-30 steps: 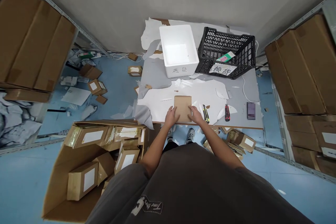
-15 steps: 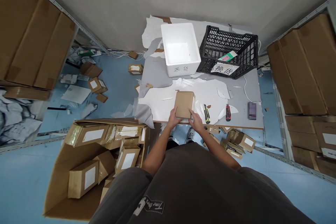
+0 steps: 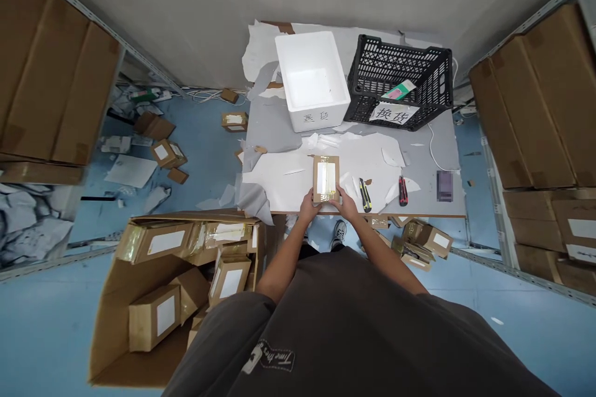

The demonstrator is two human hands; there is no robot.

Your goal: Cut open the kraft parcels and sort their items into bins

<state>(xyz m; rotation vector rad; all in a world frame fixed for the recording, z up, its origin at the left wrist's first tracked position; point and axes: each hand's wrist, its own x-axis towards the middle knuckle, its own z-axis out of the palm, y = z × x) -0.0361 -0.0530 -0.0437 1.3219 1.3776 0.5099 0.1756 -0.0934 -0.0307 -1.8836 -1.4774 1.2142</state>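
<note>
A small brown cardboard box (image 3: 331,181) is held at the front edge of the table, its face with a white label and clear tape turned up. My left hand (image 3: 308,206) grips its lower left corner, and my right hand (image 3: 345,205) holds the lower right corner. Just right of the box, a yellow-and-black utility knife (image 3: 365,196) lies on white paper. Farther right is a red-and-black utility knife (image 3: 403,191). Both knives are untouched.
Behind the box stand a white foam bin (image 3: 319,118) and a black plastic crate (image 3: 400,62) holding a green-and-white packet. A big open carton (image 3: 109,322) of parcels is at lower left. A dark rectangular item (image 3: 444,186) lies at the table's right.
The box has been turned over between my hands: a plain brown face was up before, and the labelled, taped face shows now. The whole view has shifted slightly.
</note>
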